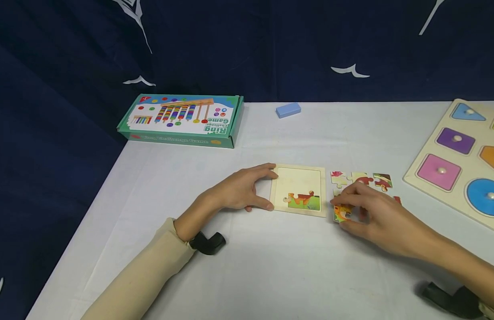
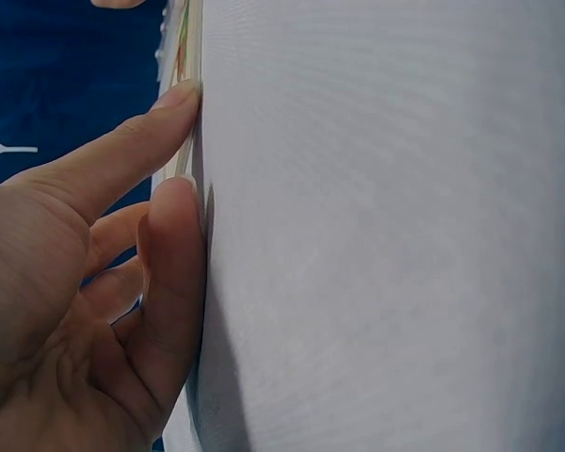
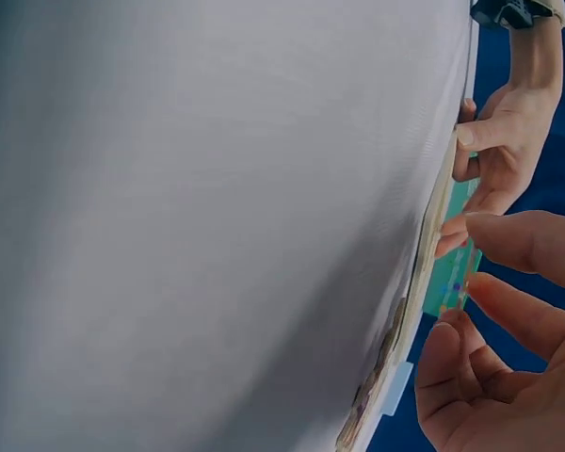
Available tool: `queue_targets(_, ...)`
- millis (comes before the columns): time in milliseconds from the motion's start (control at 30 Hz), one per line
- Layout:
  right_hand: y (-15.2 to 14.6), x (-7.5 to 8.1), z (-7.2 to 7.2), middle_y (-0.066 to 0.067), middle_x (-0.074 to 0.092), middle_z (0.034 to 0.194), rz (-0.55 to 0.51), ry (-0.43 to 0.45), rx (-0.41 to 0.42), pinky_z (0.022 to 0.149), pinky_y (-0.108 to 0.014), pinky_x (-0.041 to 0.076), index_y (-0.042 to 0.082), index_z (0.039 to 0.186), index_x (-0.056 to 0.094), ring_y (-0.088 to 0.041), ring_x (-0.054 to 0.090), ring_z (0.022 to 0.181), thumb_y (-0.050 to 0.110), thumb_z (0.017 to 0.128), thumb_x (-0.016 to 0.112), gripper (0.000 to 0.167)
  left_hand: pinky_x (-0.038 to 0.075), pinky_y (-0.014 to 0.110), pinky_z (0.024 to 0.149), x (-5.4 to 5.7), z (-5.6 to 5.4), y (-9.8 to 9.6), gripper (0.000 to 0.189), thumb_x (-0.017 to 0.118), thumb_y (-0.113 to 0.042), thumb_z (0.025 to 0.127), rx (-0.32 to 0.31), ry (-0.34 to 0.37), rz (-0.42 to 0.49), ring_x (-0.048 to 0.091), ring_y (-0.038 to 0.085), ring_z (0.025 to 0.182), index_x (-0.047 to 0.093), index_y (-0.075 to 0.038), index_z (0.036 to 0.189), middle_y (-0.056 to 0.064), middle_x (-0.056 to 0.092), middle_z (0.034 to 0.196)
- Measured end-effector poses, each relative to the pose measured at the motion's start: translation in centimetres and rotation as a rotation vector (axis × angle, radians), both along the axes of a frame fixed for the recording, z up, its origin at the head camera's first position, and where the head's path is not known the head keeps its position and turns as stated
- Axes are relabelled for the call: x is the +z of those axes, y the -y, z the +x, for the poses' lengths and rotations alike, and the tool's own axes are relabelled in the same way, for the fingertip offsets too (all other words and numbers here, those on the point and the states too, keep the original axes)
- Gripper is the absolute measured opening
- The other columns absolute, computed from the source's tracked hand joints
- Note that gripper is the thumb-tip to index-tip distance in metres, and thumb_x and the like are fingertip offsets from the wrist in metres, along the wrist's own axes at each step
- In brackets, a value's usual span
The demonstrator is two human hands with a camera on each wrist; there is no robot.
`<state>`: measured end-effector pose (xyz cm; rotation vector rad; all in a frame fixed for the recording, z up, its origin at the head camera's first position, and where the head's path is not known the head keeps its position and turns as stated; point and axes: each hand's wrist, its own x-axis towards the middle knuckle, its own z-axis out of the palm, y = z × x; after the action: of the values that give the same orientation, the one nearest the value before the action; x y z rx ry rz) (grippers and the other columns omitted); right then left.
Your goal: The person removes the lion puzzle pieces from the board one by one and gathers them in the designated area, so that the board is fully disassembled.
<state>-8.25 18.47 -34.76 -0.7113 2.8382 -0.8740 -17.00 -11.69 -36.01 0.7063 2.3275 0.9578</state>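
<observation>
A square wooden puzzle tray (image 1: 299, 178) lies on the white table, with a joined strip of puzzle pieces (image 1: 304, 201) in its lower part. At the tray's left edge rests my left hand (image 1: 236, 189), fingertips near the upper corner and thumb near the lower one. The left wrist view shows the thumb (image 2: 165, 127) against the tray's side. To the right of the tray, my right hand (image 1: 375, 215) pinches a puzzle piece (image 1: 342, 213) with an orange animal picture between thumb and fingers. Loose puzzle pieces (image 1: 383, 181) lie behind and partly under this hand.
A green boxed ring game (image 1: 180, 120) sits at the back left. Near the back edge is a small blue block (image 1: 288, 110). On the right lies a large wooden shape board (image 1: 427, 184) with knobbed pieces. A dark blue curtain (image 1: 247, 49) hangs behind the table.
</observation>
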Motion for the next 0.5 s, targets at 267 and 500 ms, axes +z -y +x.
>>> queue_targets(267, -0.50, -0.52, 0.11, -0.003, 0.061, 0.120, 0.053, 0.058, -0.010, 0.085, -0.038, 0.050, 0.014, 0.122, 0.069, -0.020, 0.055, 0.104, 0.012, 0.078, 0.083, 0.047, 0.051, 0.029, 0.064, 0.00, -0.01, 0.03, 0.071, 0.086, -0.017, 0.078, -0.002, -0.002, -0.001, 0.060, 0.019, 0.050, 0.051, -0.008, 0.140, -0.003, 0.028, 0.160)
queue_targets(500, -0.62, -0.79, 0.17, -0.007, 0.060, 0.124, 0.068, 0.093, -0.005, 0.092, -0.053, 0.047, 0.013, 0.124, 0.068, -0.027, 0.055, 0.112, 0.012, 0.078, 0.083, 0.048, 0.050, 0.028, 0.064, -0.01, -0.02, 0.00, 0.071, 0.086, -0.017, 0.078, -0.004, -0.009, -0.004, 0.060, 0.018, 0.050, 0.052, -0.008, 0.140, -0.003, 0.028, 0.159)
